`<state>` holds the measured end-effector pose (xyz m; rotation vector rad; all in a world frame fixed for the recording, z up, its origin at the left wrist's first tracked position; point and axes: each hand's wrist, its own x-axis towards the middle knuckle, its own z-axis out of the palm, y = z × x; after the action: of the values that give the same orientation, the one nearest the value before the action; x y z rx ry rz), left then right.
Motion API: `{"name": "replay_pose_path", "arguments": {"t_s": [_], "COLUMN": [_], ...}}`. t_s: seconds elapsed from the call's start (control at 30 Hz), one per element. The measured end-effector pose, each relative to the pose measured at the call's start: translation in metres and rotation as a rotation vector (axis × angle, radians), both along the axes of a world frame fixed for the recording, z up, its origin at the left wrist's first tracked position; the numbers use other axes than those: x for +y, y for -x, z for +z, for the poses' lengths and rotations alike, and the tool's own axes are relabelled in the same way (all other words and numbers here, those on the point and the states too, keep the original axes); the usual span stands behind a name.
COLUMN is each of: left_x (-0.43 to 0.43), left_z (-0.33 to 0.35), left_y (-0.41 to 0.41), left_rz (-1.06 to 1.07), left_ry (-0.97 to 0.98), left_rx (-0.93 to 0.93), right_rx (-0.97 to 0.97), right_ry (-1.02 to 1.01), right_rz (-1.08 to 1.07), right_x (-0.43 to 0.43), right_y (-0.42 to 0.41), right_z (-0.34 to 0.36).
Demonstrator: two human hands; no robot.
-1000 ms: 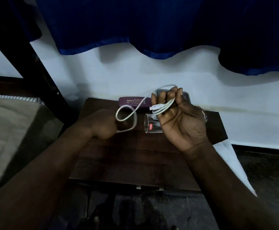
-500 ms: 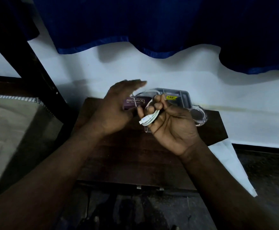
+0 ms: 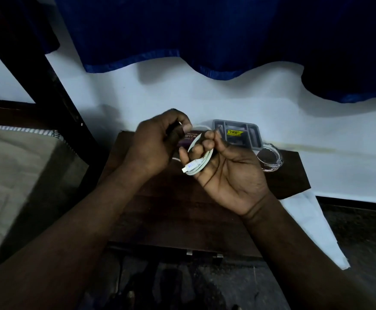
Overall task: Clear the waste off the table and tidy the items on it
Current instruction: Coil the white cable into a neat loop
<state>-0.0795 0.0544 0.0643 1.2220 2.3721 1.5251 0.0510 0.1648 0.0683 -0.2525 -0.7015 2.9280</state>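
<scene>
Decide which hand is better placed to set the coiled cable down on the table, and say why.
Right. The right hand already holds the coiled cable above the table. The left hand only pinches a loose strand near the purple case.

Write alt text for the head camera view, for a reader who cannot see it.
Two bare hands coil a white cable above a dark wooden table: the right hand grips the coil, and the left hand pinches the loose end. Behind them lie a maroon case, a grey compartment tray and a glass dish.
</scene>
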Motion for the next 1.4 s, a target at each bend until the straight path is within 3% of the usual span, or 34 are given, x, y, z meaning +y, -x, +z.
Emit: {"name": "replay_pose_path", "arguments": {"t_s": [0.13, 0.2, 0.27, 0.4, 0.5, 0.57, 0.67, 0.77, 0.87, 1.0, 1.13, 1.3, 1.4], "left_x": [-0.006, -0.010, -0.010, -0.009, 0.000, 0.004, 0.003, 0.000, -0.003, -0.008, -0.015, -0.016, -0.020], "left_z": [-0.005, -0.004, -0.003, -0.010, -0.017, -0.021, -0.024, -0.024, -0.024, -0.020, -0.015, -0.013, -0.013], "left_y": [0.019, 0.023, 0.024, 0.009, -0.006, -0.009, -0.005, 0.000, 0.004, 0.011, 0.023, 0.026, 0.028], "left_rz": [0.270, 0.326, 0.258, -0.070, -0.334, -0.510, -0.632, -0.674, -0.721, -0.556, -0.326, -0.240, -0.260], "left_ry": [0.109, 0.153, 0.212, 0.310, 0.400, 0.483, 0.560, 0.594, 0.674, 0.577, 0.311, 0.076, 0.144], "left_rx": [0.455, 0.542, 0.438, 0.288, -0.165, -0.330, -0.413, -0.348, -0.209, -0.162, -0.357, -0.406, -0.256], "right_rx": [-0.025, -0.024, 0.001, 0.114, 0.113, 0.117, 0.074, -0.008, -0.121, -0.327, -0.455, -0.396, -0.395], "right_ry": [-0.029, -0.025, 0.005, 0.054, 0.061, 0.019, -0.228, -0.453, -0.953, -1.617, -1.979, -2.074, -2.114], "right_rz": [0.058, 0.075, 0.094, 0.043, -0.152, -0.291, -0.507, -0.685, -0.761, -0.577, -0.313, -0.010, 0.092], "right_x": [-0.003, -0.002, -0.001, 0.002, 0.007, 0.014, 0.023, 0.028, 0.034, 0.044, 0.046, 0.042, 0.047], "right_y": [0.000, 0.000, -0.001, 0.000, 0.004, 0.006, 0.007, 0.008, 0.004, -0.005, -0.008, -0.014, -0.016], "right_z": [0.001, 0.002, 0.004, 0.004, 0.001, 0.000, -0.006, -0.015, -0.020, -0.025, -0.034, -0.041, -0.046]}}
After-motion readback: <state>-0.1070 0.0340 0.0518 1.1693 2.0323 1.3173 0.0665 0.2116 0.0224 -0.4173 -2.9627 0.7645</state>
